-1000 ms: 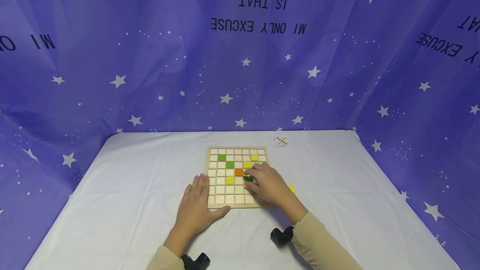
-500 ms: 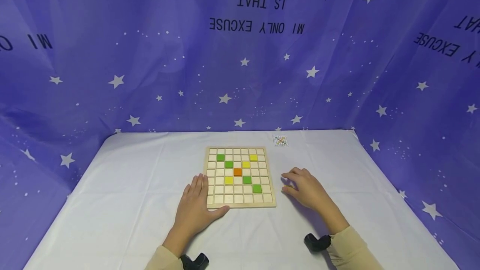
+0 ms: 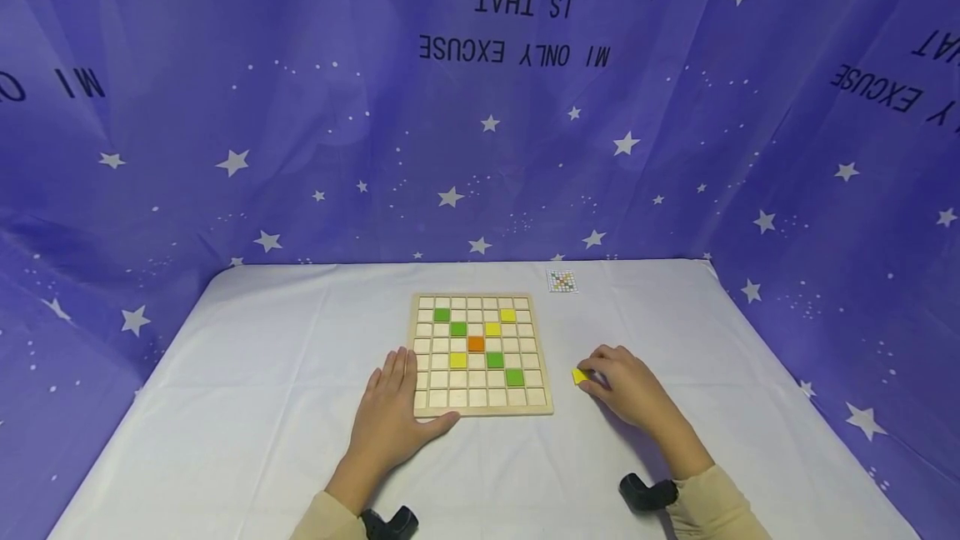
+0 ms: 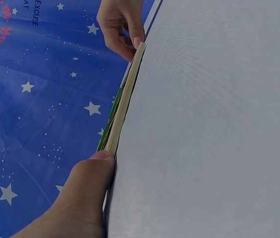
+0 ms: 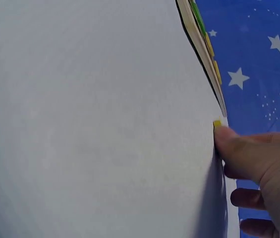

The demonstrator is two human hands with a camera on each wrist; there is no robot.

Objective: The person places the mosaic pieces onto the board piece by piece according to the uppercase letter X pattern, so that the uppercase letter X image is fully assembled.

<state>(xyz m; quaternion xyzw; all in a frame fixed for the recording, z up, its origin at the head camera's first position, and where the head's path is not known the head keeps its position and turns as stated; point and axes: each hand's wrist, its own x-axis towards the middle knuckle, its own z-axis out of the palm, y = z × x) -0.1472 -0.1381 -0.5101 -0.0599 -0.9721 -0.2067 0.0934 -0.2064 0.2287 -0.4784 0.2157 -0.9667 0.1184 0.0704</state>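
Observation:
A square wooden grid board lies on the white table. Green, yellow and one orange tile sit in its cells, crossing diagonally. My left hand rests at the board's near left corner, fingers straight along the left edge and thumb against the front edge. To the right of the board, my right hand pinches a yellow tile between thumb and fingers. The right wrist view shows the thumb on that tile's edge, low over the cloth.
A small card printed with a coloured grid lies behind the board to the right. White cloth covers the table. A purple star-patterned curtain rises along the back and sides. Black wrist devices are worn on both wrists.
My right hand has left the board, where a green tile now shows in its cell, and moved right to take hold of the yellow tile. My left hand stays put.

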